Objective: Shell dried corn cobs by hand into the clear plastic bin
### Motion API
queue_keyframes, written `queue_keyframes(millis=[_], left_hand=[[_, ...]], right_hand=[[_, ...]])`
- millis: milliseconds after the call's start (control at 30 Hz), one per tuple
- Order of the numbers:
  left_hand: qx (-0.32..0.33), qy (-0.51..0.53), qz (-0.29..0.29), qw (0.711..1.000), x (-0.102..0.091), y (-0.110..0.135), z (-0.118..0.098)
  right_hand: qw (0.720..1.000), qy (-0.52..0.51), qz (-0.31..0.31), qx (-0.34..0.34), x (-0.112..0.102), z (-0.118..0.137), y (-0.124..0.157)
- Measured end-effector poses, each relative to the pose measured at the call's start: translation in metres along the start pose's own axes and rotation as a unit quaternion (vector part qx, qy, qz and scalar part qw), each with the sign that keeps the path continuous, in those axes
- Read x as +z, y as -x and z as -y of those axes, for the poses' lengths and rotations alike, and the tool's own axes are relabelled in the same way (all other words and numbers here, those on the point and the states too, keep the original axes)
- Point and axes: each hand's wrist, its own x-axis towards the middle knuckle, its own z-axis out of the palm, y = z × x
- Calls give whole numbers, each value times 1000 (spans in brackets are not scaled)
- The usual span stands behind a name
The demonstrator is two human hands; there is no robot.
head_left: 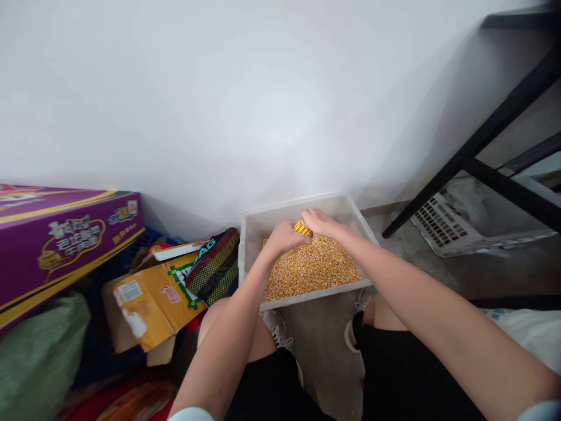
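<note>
Both hands grip one yellow corn cob (302,228) above a translucent plastic bin (312,297). My left hand (284,238) is closed around its left end. From the far right side, my right hand (318,220) is wrapped over the other end. Rows of kernels show on the short stretch of cob between the hands; the rest is hidden by the fingers. Below them, loose corn kernels (313,266) cover the bin's floor, heaped toward the near side.
A purple carton (70,240) and a flattened yellow cardboard box (162,301) lie to the left, beside a mesh bag (214,266). Black metal legs (473,140) and a white plastic basket (451,228) stand at right. A white wall (263,105) rises behind the bin.
</note>
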Motion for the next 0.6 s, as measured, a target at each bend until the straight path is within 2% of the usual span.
queue_keyframes(millis=[100, 200, 233, 300, 367, 433, 467, 600], left_hand=[[-2, 44, 21, 999, 1, 0, 0], [-7, 81, 39, 996, 1, -2, 3], [-9, 98, 47, 994, 1, -2, 4], [-5, 146, 72, 987, 0, -2, 7], [-1, 199, 107, 974, -2, -2, 9], [-4, 233, 141, 962, -5, -2, 9], [-8, 241, 154, 958, -5, -2, 9], [-7, 248, 180, 952, -2, -4, 6]], right_hand=[[993, -95, 44, 51, 1, -6, -7], [968, -196, 96, 122, 3, -17, -12], [961, -218, 99, 139, 2, -22, -14], [960, -222, 63, 161, 0, -31, -16], [974, -162, -4, 155, -4, -38, -17], [986, -97, -55, 122, -6, -38, -16], [989, -87, -59, 104, -6, -35, -14], [993, -103, 26, 52, 1, -10, 2]])
